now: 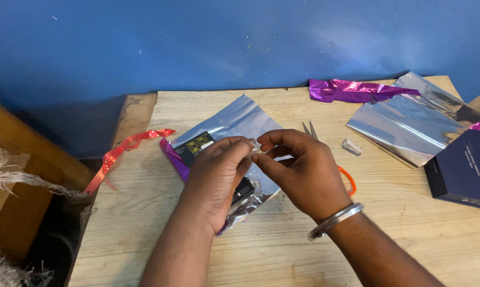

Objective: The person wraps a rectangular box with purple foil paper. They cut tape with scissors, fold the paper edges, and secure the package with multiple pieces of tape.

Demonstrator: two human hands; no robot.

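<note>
1. We look down on a pale wooden table (pixel 282 244) set against a blue wall (pixel 197 42).
2. Our left hand (pixel 216 178) and right hand (pixel 298 172) meet above the middle of the table, fingertips nearly touching.
3. Between those fingertips both hands pinch a small clear strip (pixel 257 148); it is too small for us to tell exactly what it is.
4. Under our hands lies a silver foil sheet (pixel 234 122) partly wrapped around a black box (pixel 193 148), with purple foil (pixel 173 159) showing at its left edge.
5. A pair of scissors (pixel 310 130) lies behind our right hand, its orange handle (pixel 349 180) peeking out beside the wrist, which wears a metal bangle (pixel 335 219).
6. A red ribbon (pixel 120 154) trails off the table's left edge.
7. To the right we see a small silvery clip-like piece (pixel 351 147), a stack of silver foil sheets (pixel 404 125), a crumpled purple foil strip (pixel 351 89) and a dark blue box (pixel 463 170).
</note>
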